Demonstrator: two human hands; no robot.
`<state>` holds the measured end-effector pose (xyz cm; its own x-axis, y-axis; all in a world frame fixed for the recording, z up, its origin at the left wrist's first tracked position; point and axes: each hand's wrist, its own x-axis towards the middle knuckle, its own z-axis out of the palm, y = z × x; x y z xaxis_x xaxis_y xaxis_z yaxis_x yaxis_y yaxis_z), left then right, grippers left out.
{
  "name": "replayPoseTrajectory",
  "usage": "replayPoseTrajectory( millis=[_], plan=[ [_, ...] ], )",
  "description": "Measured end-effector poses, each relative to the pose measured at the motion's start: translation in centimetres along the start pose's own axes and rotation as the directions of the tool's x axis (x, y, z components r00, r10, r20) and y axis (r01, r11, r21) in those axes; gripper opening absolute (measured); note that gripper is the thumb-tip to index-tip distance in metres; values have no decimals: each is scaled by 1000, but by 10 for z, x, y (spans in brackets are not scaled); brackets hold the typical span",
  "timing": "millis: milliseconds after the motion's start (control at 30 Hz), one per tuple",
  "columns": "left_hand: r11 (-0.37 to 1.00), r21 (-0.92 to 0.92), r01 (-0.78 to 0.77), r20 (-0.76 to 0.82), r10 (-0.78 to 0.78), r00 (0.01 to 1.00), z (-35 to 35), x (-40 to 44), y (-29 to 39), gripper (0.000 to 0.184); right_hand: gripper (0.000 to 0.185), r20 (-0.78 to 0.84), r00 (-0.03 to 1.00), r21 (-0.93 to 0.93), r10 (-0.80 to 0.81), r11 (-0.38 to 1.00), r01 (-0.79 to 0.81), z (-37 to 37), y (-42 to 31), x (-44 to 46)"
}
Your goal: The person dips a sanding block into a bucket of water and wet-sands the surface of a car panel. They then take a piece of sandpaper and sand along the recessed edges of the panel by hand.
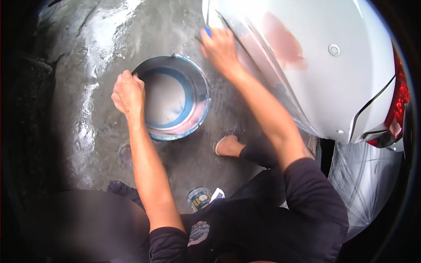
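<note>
My left hand (129, 93) is closed over the left rim of a round bucket (199, 115). Cloudy greyish-white liquid (164, 98) lies in the bucket, and its inner wall has blue and pinkish stains. Up and to the right of the bucket, my right hand (220, 49) is closed around a small blue object (205, 32), with a dark edge showing at the fingertips. Most of that object is hidden by my fingers, so its kind is unclear. The hand is beside a silver car body panel (322, 87), which carries a pinkish-brown patch (283, 41); contact cannot be made out.
Wet grey concrete floor (94, 57) surrounds the bucket. A red tail light (398, 101) and clear plastic sheeting (359, 179) are at the right. A labelled can (199, 198) stands near my body, and a foot in a shoe (228, 145) rests below the bucket.
</note>
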<state>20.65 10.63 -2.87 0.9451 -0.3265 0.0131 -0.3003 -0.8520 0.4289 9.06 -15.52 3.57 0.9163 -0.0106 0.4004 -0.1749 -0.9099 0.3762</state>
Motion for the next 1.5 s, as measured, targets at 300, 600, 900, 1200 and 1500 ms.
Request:
replayPoseTrajectory(
  millis=[300, 600, 900, 1200, 1500],
  plan=[
    [1000, 24, -12, -11, 12, 1000, 1, -1, -1, 21, 27, 49, 998, -93, 26, 995, -21, 26, 0, 37],
    [1000, 2, 21, -14, -21, 1000, 4, 0, -1, 20, 33, 31, 999, -6, 33, 999, -33, -42, -10, -77],
    [997, -66, 39, -13, -40, 999, -1, 2, 0, 21, 35, 30, 998, -4, 60, 998, -60, -42, -9, -83],
    [1000, -4, 15, -1, -15, 1000, 0, -2, 1, 22, 32, 105, 991, -51, 83, 996, -78, -13, -14, -23],
    [1000, 18, -3, -27, 4, 1000, 6, -2, 1, 23, 39, 117, 988, -94, 100, 992, -89, -61, -12, -109]
  ],
)
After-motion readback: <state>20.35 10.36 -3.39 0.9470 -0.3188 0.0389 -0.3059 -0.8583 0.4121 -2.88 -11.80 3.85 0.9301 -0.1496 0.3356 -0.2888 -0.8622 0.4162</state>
